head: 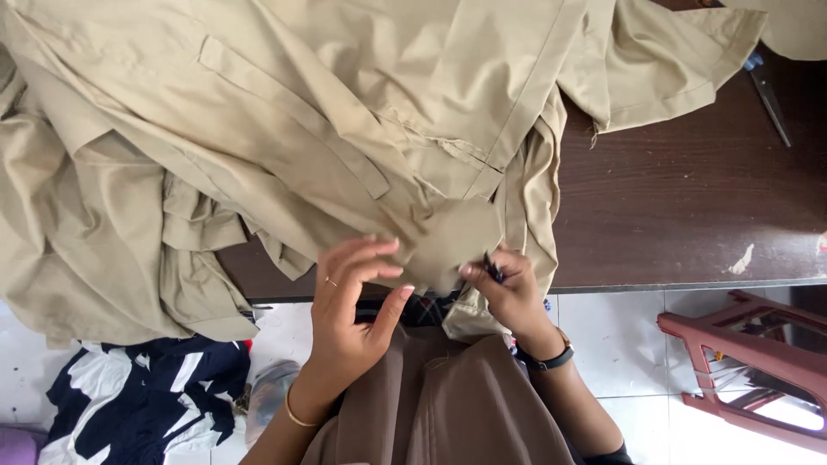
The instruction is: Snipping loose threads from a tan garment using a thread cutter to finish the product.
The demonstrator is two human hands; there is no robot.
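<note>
Left hand (349, 301) open on khaki garment (284, 112), right hand (508, 288) pinching small dark tool (493, 269) tilted up-left

Soft, even daylight fills the head view, bright on the cloth (284, 112), which shows only gentle shadows in its folds. The table (689, 207) carries a faint sheen, and the floor (620, 344) looks pale, nearly washed out. Focus is sharp overall; the fingers (362, 258) blur slightly.
</note>
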